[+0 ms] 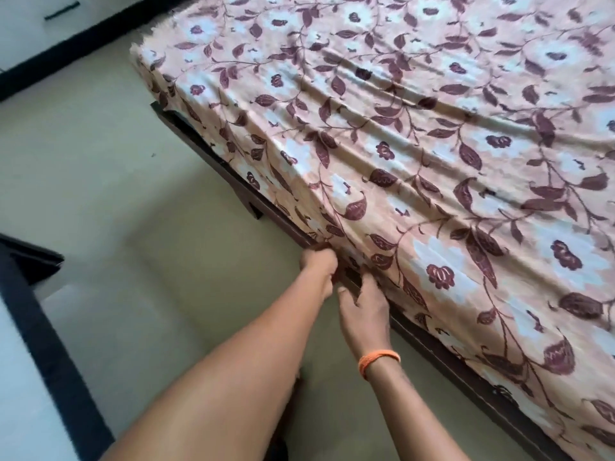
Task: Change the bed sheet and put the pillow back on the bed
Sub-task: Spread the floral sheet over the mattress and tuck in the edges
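Left fingers: left hand [317, 262] curled, gripping the lower hem of the peach cotton bed sheet printed with maroon leaves and white flowers [416, 154] at the bed's side edge.
Right fingers: right hand [361, 309] near-straight, fingertips pressing the hem in against the dark wooden bed frame [429, 341]; orange wristband [379, 358] on that wrist.
Sheet position: spread over the whole mattress, side drape hanging to the frame, diagonal wrinkles across the top.
Pillow: not in view.
Step judged: tucking the sheet's side edge.
Next move requires: working along the frame toward the near corner, pulling the sheet taut to clear wrinkles.
Surroundings: pale tiled floor [133, 194].
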`<state>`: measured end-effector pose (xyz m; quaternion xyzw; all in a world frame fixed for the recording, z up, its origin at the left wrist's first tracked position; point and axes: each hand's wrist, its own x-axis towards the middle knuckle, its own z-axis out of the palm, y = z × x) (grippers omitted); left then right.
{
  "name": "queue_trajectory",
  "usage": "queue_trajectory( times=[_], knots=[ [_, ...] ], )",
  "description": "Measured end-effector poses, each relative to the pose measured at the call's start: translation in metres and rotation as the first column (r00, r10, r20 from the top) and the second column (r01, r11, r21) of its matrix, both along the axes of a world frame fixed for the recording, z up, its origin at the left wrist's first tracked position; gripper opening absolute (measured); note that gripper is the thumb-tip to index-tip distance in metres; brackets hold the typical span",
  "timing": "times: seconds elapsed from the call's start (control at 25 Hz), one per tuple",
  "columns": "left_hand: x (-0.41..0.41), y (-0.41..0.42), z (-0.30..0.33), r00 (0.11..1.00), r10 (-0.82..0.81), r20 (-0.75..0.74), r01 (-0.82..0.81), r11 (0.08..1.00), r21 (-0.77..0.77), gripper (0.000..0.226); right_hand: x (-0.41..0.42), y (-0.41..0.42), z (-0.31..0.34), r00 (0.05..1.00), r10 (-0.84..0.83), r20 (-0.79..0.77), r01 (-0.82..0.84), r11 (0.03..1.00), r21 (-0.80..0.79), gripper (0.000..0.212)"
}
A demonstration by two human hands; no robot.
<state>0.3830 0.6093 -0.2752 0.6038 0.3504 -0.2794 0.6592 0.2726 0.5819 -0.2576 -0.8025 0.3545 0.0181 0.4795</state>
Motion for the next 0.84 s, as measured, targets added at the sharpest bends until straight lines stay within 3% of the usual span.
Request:
queue_trajectory(
  times=[0.04, 0.12, 0.16, 0.24, 0.32, 0.4, 0.44, 0.52, 0.64, 0.76, 0.84],
  knots=[
    [0.006, 0.004, 0.008, 1.000, -0.017, 0.000, 0.017, 1.000, 0.012, 0.033, 0.009, 0.002, 0.010, 0.990, 0.131, -0.062, -0.138, 0.980, -0.141, 0.031],
    [0.026, 0.017, 0.022, 1.000, -0.026, -0.001, 0.026, 0.999, 0.041, 0.038, 0.038, 0.005, 0.023, 0.903, 0.388, -0.186, -0.430, 0.818, -0.382, 0.017],
    [0.038, 0.026, 0.027, 1.000, -0.031, -0.002, 0.031, 0.998, 0.054, 0.035, 0.053, 0.007, 0.025, 0.836, 0.490, -0.246, -0.543, 0.677, -0.497, 0.018],
    [0.053, 0.045, 0.036, 0.996, -0.086, -0.010, 0.087, 0.993, 0.081, 0.026, 0.080, 0.008, 0.021, 0.656, 0.641, -0.397, -0.657, 0.227, -0.719, 0.033],
    [0.073, 0.075, 0.041, 0.983, -0.184, -0.015, 0.184, 0.969, 0.165, 0.025, 0.119, 0.020, 0.023, 0.354, 0.629, -0.692, -0.724, -0.284, -0.629, 0.044],
    [0.094, 0.101, 0.041, 0.918, -0.393, -0.053, 0.387, 0.859, 0.335, 0.033, 0.155, 0.029, 0.023, 0.051, 0.410, -0.911, -0.733, -0.604, -0.313, 0.047],
    [0.100, 0.108, 0.041, 0.887, -0.458, -0.065, 0.448, 0.815, 0.368, 0.036, 0.173, 0.030, 0.025, -0.028, 0.281, -0.959, -0.686, -0.703, -0.187, 0.048],
    [0.108, 0.114, 0.043, 0.872, -0.485, -0.057, 0.472, 0.807, 0.355, 0.037, 0.201, 0.036, 0.035, -0.056, 0.099, -0.993, -0.549, -0.834, -0.052, 0.051],
    [0.098, 0.104, 0.031, 0.928, -0.361, -0.089, 0.372, 0.902, 0.218, 0.034, 0.229, 0.041, 0.034, -0.120, -0.052, -0.991, -0.399, -0.912, 0.096, 0.045],
    [0.078, 0.075, 0.025, 0.963, -0.092, -0.251, 0.062, 0.990, -0.126, 0.027, 0.257, 0.041, 0.027, -0.188, -0.063, -0.980, -0.345, -0.930, 0.126, 0.041],
    [0.077, 0.049, 0.027, 0.931, 0.023, -0.365, -0.109, 0.970, -0.217, 0.023, 0.271, 0.044, 0.037, -0.351, -0.093, -0.932, -0.262, -0.946, 0.193, 0.041]
  ],
)
